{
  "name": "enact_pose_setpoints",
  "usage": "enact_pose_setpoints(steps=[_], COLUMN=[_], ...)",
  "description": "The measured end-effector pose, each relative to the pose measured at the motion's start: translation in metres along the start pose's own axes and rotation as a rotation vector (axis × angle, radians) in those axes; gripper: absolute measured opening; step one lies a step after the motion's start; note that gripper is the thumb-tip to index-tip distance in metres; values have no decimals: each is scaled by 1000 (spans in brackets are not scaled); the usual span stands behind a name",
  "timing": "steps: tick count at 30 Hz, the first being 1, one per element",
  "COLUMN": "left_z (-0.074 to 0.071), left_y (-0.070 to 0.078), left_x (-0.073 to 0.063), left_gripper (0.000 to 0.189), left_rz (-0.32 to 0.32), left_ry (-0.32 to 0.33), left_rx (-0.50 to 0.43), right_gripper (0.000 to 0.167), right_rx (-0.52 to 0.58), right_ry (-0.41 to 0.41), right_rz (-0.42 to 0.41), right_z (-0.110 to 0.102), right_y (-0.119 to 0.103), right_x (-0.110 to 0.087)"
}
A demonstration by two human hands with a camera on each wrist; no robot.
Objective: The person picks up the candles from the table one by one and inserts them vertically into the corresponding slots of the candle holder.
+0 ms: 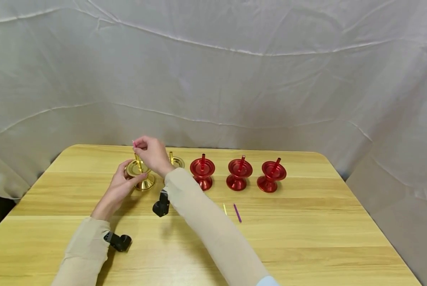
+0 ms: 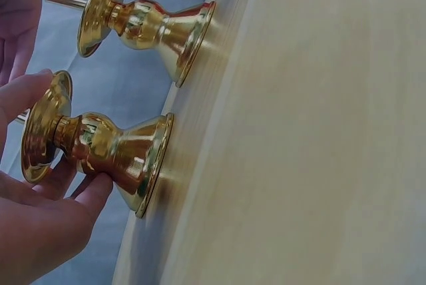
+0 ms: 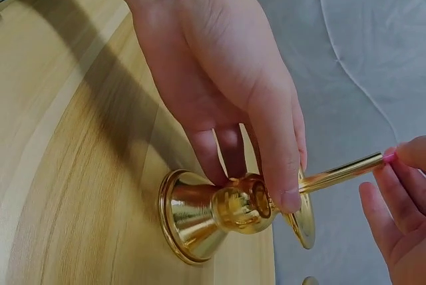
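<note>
At the left end of the row, my left hand (image 1: 117, 187) grips a gold candle holder (image 1: 145, 183) around its dish and stem. The holder stands upright on the table, with a thin gold tube (image 3: 343, 173) rising from its dish. Between thumb and fingers, my right hand (image 1: 154, 154) pinches a slim pink candle (image 1: 134, 143) at the tube's open top. The right wrist view shows the candle's pink end (image 3: 389, 158) at the tube's mouth; fingers hide most of it. Beside it stands a second gold candle holder (image 2: 143, 25), partly behind the right hand in the head view.
Three red candle holders, left (image 1: 203, 169), middle (image 1: 240, 170) and right (image 1: 270, 174), continue the row. In front of them a yellow candle (image 1: 225, 208) and a purple candle (image 1: 237, 213) lie on the wooden table (image 1: 306, 238). A pale cloth (image 1: 234, 87) hangs behind.
</note>
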State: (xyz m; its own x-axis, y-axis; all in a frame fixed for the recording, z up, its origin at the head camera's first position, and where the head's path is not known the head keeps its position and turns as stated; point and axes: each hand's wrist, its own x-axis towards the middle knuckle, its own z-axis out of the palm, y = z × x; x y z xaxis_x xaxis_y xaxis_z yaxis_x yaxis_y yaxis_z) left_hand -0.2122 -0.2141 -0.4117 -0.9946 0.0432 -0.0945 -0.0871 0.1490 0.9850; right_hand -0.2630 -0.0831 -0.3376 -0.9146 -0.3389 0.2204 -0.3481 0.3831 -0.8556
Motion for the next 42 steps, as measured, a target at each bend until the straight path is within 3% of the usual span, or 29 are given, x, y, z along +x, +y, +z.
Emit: enact_pose_setpoints(steps=[7, 14, 18, 30, 35, 42], left_z=[-2, -5, -7, -11, -9, -9], left_y=[-1, 0, 0, 2, 1, -1], left_x=[1, -1, -2, -1, 2, 2], left_gripper=[85, 83, 84, 84, 84, 87], left_rz=[-8, 1, -2, 14, 11, 0], left_ry=[8, 24, 24, 25, 16, 34], left_rx=[10, -3, -16, 26, 22, 60], right_gripper=[18, 25, 25, 26, 30, 29], right_rx=[-61, -21, 17, -24, -66, -13], right_ry=[-35, -38, -43, -59, -59, 5], right_rz=[0, -16, -59, -133, -108, -60], right_z=[-1, -10, -25, -81, -104, -125], right_y=[0, -9, -23, -60, -52, -29], right_x=[1, 3, 3, -6, -17, -32])
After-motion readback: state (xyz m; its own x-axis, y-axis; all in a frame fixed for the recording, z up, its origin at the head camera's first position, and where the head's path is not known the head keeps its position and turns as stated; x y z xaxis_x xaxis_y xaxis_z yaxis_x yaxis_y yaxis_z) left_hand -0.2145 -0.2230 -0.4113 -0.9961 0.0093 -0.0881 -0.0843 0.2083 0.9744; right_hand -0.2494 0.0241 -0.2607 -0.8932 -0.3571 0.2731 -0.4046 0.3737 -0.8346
